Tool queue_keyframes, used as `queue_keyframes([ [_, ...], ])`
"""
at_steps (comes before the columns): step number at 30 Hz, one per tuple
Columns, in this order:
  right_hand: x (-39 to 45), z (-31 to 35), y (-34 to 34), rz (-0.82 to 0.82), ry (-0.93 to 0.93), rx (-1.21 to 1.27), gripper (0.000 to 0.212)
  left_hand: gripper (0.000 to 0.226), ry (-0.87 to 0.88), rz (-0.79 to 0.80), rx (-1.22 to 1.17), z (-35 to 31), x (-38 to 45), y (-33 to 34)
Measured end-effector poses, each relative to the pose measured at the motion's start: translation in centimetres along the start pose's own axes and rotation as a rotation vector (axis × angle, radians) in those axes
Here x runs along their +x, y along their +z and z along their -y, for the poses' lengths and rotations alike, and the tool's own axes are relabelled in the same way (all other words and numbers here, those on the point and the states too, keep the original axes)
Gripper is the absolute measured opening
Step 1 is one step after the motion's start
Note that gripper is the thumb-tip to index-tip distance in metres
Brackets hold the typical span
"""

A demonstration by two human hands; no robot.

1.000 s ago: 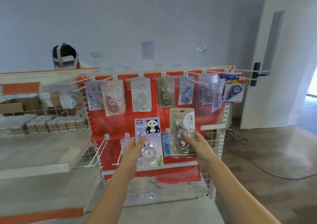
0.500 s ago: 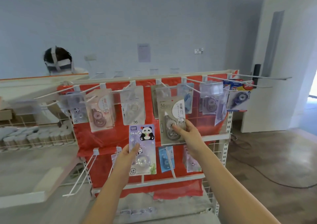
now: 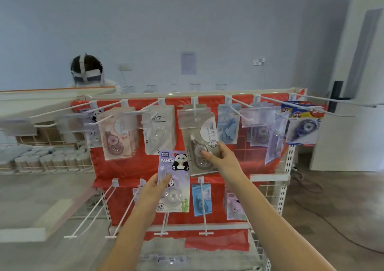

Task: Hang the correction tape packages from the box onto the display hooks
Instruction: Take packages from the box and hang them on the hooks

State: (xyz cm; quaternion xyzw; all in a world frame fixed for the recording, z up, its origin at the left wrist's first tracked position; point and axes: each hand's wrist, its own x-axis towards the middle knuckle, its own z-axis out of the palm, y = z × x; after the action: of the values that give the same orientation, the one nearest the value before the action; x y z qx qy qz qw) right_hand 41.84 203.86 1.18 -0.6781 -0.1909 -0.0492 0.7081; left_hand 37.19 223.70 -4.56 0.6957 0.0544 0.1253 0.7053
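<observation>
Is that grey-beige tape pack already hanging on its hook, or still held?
Cannot tell if it is hooked. The right hand grips the grey pack low down, and a clear tag on the top hook hides its top.

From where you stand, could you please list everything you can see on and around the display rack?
Panda package: one, purple, held low in front of the rack.
Grey package: one, raised at a middle top hook.
Display rack: one, white frame, red backing.
Top-row packages: several, pink, clear, light blue, blue-yellow; exact count unclear.
Lower-row packages: light blue, lilac.
Another person: behind the rack, left.
Door: white, right.
Left hand: grips panda package.
Right hand: pinches grey package.
</observation>
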Motion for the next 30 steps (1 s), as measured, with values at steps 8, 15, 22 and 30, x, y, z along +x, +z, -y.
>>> queue_keyframes([
  [8,2.3,-0.6,-0.1,-0.042,0.127,-0.061,0.040,0.031,-0.053,-0.020,-0.084,1.3,0.7,0.8],
  [15,6.8,-2.1,-0.4,-0.122,0.156,-0.319,0.051,0.027,-0.018,-0.043,-0.141,1.4,0.1,-0.9],
  [22,10.6,-2.0,-0.1,-0.135,0.179,-0.511,0.063,0.026,0.002,-0.076,-0.144,1.0,-0.5,-2.4],
  [30,11.8,-2.0,-0.2,-0.100,0.203,-0.497,0.067,0.035,-0.009,-0.086,-0.130,1.2,-1.2,-3.6],
])
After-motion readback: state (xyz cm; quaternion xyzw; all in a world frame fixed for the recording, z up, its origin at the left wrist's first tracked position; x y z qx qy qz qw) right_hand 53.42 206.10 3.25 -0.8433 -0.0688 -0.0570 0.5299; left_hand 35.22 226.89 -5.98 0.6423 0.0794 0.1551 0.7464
